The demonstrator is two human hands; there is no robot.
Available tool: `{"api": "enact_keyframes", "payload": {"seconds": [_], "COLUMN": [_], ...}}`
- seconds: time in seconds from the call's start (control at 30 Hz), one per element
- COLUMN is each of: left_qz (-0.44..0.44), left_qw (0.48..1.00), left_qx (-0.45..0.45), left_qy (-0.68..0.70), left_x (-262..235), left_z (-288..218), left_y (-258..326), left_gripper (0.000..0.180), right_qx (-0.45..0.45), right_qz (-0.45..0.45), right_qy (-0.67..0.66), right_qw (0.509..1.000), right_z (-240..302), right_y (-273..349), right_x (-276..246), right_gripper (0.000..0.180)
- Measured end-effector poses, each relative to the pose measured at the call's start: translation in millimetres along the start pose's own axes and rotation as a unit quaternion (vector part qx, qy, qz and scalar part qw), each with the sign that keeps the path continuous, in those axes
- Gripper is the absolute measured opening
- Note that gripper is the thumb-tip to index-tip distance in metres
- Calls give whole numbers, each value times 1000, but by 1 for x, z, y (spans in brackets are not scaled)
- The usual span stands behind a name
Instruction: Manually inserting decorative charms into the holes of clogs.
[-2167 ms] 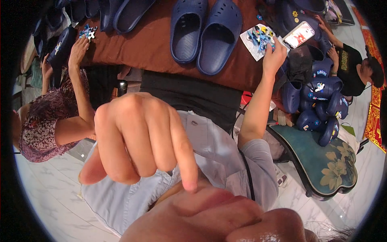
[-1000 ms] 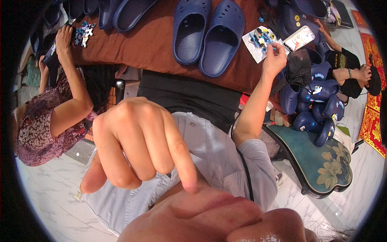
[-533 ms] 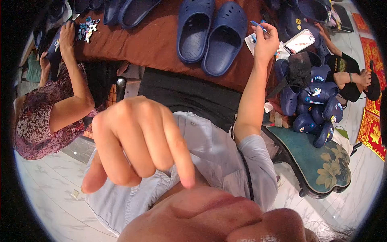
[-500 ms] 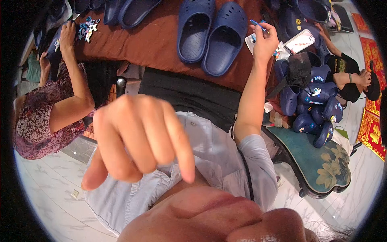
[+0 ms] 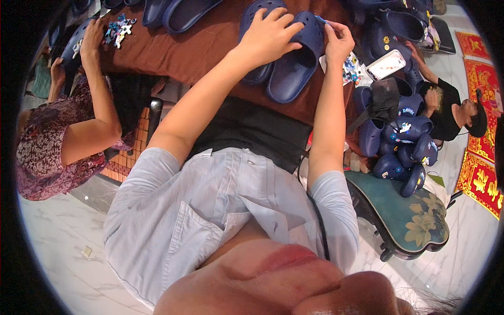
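Navy blue clogs [image 5: 294, 63] lie on a reddish-brown tablecloth [image 5: 194, 47], beside a teal chair seat [image 5: 415, 220] with yellow flowers.

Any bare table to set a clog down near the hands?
Bare brown table between the charm pile and the clog under the left hand. Crowded by the right hand: charm card, phone, clog heap.

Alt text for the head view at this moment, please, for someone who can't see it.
The left hand rests on a navy clog lying on a brown table, while the right hand pinches a small charm at the clog's edge. A phone lies to the right, above piled clogs on a chair; a co-worker works at left.
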State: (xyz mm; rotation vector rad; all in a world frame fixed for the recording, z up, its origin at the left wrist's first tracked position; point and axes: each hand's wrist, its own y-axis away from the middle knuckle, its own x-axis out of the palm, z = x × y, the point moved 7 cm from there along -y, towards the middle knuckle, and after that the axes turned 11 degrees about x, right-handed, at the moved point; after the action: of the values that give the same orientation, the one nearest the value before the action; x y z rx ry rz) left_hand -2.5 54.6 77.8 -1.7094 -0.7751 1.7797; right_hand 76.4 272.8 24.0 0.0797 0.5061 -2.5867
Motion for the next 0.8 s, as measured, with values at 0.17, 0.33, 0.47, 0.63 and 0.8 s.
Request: {"api": "enact_keyframes", "payload": {"seconds": [0.17, 0.33, 0.47, 0.63, 0.8], "left_qz": [37, 23, 23, 16, 9], "left_qw": [999, 1000, 1000, 1000, 1000], "left_qx": [-6, -10, -15, -11, -4], "left_qy": [-1, -3, 0, 4, -4], "left_x": [22, 22, 21, 20, 22], "left_z": [1, 1, 1, 0, 2], "left_y": [15, 17, 17, 16, 18], "left_gripper": [41, 40, 40, 41, 41], "right_qx": [-53, -148, -192, -216, -228], "right_qz": [-3, 5, 30, 45, 56], "right_qy": [184, 259, 275, 312, 327], "right_qw": [982, 955, 941, 924, 915], "right_z": [1, 18, 30, 29, 32], "right_y": [7, 15, 19, 22, 26], "right_x": [8, 14, 20, 19, 19], "right_gripper": [16, 16, 16, 19, 23]}}
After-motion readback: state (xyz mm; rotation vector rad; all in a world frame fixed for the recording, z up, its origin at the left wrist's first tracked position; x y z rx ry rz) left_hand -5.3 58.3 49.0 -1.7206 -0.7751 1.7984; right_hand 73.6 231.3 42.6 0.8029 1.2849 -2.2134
